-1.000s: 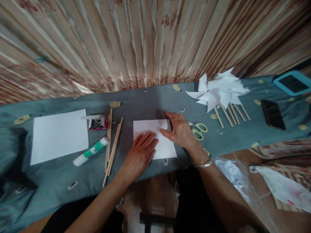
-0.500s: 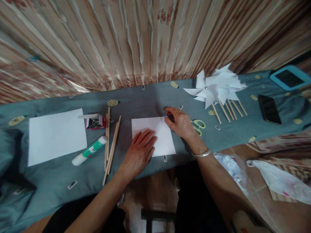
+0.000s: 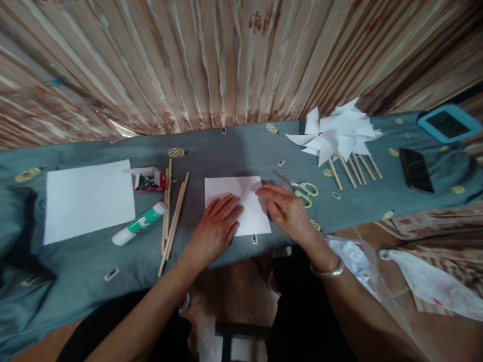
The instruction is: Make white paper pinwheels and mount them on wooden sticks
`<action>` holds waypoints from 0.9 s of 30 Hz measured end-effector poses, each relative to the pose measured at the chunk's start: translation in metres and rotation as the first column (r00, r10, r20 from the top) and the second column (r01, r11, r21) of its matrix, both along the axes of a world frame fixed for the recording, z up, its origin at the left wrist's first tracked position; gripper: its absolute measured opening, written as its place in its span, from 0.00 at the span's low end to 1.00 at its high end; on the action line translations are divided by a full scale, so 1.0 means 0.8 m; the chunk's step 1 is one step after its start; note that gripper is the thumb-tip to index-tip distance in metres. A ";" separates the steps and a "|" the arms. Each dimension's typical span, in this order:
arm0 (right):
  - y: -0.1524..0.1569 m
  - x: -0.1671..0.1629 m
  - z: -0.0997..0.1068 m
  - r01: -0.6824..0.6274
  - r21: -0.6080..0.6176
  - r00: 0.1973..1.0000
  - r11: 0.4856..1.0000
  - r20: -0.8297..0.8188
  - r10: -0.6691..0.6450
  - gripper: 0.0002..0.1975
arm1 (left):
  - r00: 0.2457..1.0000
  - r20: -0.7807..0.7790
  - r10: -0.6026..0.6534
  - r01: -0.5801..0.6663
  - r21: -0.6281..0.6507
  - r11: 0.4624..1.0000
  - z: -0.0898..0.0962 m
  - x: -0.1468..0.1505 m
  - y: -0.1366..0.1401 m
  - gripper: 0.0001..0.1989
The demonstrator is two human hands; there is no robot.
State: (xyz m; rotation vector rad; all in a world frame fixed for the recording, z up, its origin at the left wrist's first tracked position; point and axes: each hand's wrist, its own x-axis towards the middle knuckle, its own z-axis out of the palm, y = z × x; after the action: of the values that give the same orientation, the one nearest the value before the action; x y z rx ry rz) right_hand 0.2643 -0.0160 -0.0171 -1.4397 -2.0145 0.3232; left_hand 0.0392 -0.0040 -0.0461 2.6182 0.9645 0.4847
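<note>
Right hand (image 3: 285, 208) drawn back | right edge of paper (image 3: 251, 213) | scissors (image 3: 296, 185) beside

Grey-green cloth (image 3: 241, 151) beneath white paper (image 3: 251, 216), 1 glue stick (image 3: 139, 224), wooden sticks (image 3: 175, 221), scissors (image 3: 296, 185), pinwheels (image 3: 339, 138), phone (image 3: 416, 170).

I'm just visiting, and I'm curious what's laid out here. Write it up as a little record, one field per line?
Left hand: left hand flat on the smaller white sheet
Right hand: right hand, fingers curled, at that sheet's right edge; firmness of touch unclear
Left side: larger white sheet, open box, glue stick, wooden sticks
Right side: scissors, white pinwheels, dark phone, blue-framed device
Surface: grey-green cloth with pineapple prints
Behind: striped curtain
</note>
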 end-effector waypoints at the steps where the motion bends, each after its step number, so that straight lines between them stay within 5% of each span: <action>1: -0.010 -0.004 0.002 -0.048 -0.028 0.999 0.998 -0.005 0.048 0.17 | 1.000 0.001 0.001 -0.001 -0.003 1.000 0.000 0.000 0.000 0.18; 9: -0.039 -0.013 -0.004 -0.196 -0.093 0.966 0.976 0.155 0.209 0.17 | 1.000 0.013 0.010 -0.010 -0.017 1.000 -0.001 0.001 -0.001 0.19; 27: -0.070 0.004 -0.002 -0.205 -0.057 0.948 0.977 0.238 0.213 0.17 | 1.000 0.001 0.002 -0.002 -0.052 0.999 0.003 0.002 0.001 0.19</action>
State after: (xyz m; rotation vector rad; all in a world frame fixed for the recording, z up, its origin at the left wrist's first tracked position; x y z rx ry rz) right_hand 0.2675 -0.0722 -0.0186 -1.3399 -2.3784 0.2802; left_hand 0.0404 -0.0035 -0.0437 2.5711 0.9665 0.4556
